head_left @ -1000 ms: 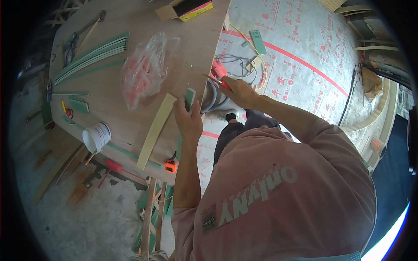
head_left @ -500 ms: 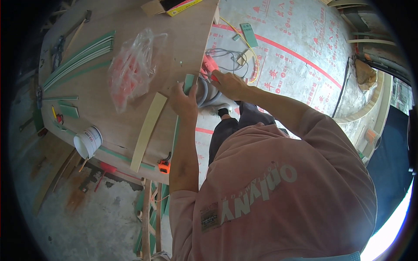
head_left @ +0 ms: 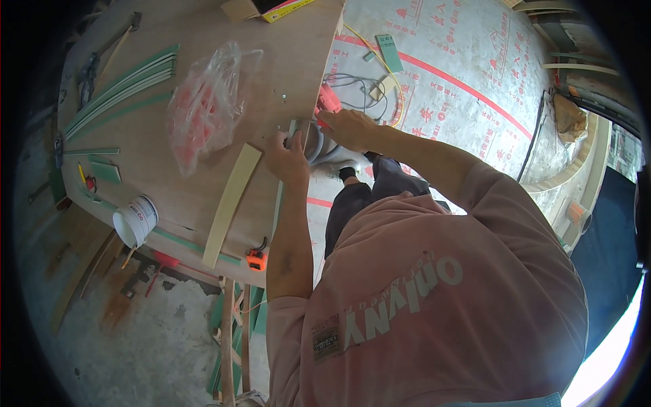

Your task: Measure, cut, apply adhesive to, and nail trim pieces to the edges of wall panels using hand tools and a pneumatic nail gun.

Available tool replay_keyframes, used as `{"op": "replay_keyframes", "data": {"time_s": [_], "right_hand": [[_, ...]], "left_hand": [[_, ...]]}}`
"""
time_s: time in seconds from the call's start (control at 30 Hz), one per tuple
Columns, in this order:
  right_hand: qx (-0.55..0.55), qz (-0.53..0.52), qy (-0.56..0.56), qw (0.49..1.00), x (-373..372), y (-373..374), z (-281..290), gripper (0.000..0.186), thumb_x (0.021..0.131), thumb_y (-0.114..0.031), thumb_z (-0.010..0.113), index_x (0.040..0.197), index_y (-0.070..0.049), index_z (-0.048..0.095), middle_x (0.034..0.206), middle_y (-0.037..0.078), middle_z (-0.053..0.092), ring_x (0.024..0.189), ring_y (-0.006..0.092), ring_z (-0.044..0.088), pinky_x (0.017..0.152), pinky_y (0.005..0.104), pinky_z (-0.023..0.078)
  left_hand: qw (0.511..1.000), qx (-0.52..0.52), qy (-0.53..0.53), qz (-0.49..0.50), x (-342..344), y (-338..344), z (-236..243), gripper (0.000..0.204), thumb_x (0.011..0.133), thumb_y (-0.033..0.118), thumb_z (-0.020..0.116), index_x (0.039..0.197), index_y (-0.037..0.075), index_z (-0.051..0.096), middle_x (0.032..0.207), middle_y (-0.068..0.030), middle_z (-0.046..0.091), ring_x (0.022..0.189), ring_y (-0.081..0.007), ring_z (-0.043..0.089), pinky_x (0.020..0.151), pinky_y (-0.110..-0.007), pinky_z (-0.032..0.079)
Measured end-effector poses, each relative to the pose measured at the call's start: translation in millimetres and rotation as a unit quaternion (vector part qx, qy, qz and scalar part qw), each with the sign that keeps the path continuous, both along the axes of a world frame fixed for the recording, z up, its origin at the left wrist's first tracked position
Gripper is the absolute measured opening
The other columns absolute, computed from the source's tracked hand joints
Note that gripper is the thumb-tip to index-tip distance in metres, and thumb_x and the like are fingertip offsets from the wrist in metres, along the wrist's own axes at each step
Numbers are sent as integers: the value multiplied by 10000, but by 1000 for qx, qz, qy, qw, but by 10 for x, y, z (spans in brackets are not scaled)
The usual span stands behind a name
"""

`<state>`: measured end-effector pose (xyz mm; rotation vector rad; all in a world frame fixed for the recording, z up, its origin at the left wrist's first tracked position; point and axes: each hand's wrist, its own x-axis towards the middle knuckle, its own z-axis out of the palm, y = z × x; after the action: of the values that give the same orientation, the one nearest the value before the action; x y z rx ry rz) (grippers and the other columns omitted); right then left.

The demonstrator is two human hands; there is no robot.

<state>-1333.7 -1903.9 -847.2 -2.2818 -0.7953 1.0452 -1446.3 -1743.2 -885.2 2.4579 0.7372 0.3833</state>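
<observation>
Two curled hands (head_left: 289, 159) (head_left: 349, 129), close together

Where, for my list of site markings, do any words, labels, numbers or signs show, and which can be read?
Wording described, not copied.
Shirt: large pale lettering, readable; smaller print and dark patch too blurred.
Floor covering: red characters and signs, larger ones readable, small ones not.
White bucket: reddish lettering, too small.
Yellow-edged box: dark print, too small.
Green board on floor covering: dark marks, too small.
</observation>
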Motion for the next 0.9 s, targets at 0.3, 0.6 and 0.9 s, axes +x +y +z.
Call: {"op": "replay_keyframes", "data": {"time_s": [0.3, 0.6, 0.9], "right_hand": [[-7, 30, 12, 999, 38, -45, -262, 314, 1023, -327, 474, 1112, -31, 529, 870, 234, 672, 862, 426, 669, 783, 537, 505], [85, -89, -25, 992, 96, -385, -212, 381, 925, -153, 545, 1259, 8, 457, 973, 278, 660, 947, 480, 635, 803, 510, 494], [118, 289, -131, 941, -60, 369, 41, 438, 934, -159, 505, 1371, -178, 471, 1004, 147, 651, 946, 341, 669, 775, 448, 547]], "left_hand": [[1000, -21, 2, 0, 38, -6, 17, 307, 797, 258, 789, 889, -7, 663, 896, -181, 655, 838, -388, 633, 724, -470, 482], [999, 25, 33, -34, -491, 99, 275, 247, 899, 167, 667, 1080, 17, 593, 1004, -227, 638, 871, -443, 611, 763, -505, 477], [981, -138, 123, 54, -1080, 249, 1773, 358, 953, 144, 580, 1288, 64, 484, 898, -248, 644, 855, -495, 609, 719, -536, 475]]}}
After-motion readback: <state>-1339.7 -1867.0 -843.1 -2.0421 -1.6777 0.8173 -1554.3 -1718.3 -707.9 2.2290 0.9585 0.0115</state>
